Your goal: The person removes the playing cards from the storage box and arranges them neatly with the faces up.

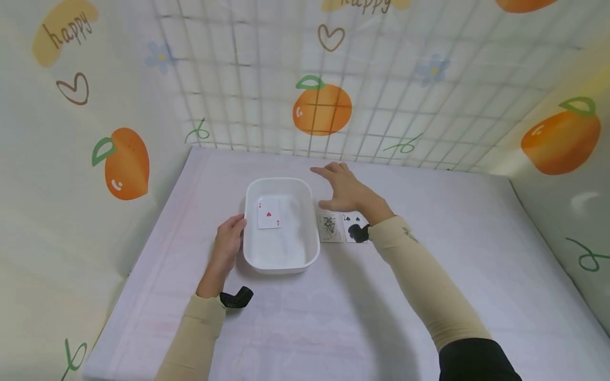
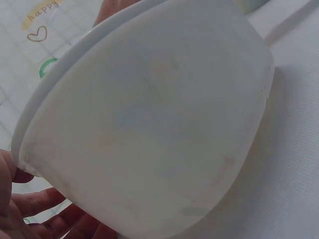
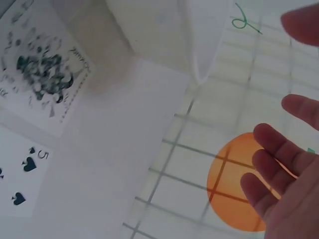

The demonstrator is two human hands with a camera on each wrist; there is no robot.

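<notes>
My left hand (image 1: 229,241) holds a white plastic tub (image 1: 281,264) by its left side, the thumb at the rim and the fingers along the outer wall. Inside the tub, toward its left, lies an ace of hearts (image 1: 269,214), face up. My right hand (image 1: 347,190) hovers beyond the tub's right rim with fingers spread and nothing in them. Under that forearm, to the right of the tub, a joker card (image 3: 45,64) and a five of spades (image 3: 22,174) lie face up side by side. The wrist camera partly covers the five in the head view.
A pale cloth covers the table (image 1: 305,338). Behind it stands a wire grid (image 1: 267,69) under a sheet printed with oranges. The same printed sheet hangs at the left and right sides.
</notes>
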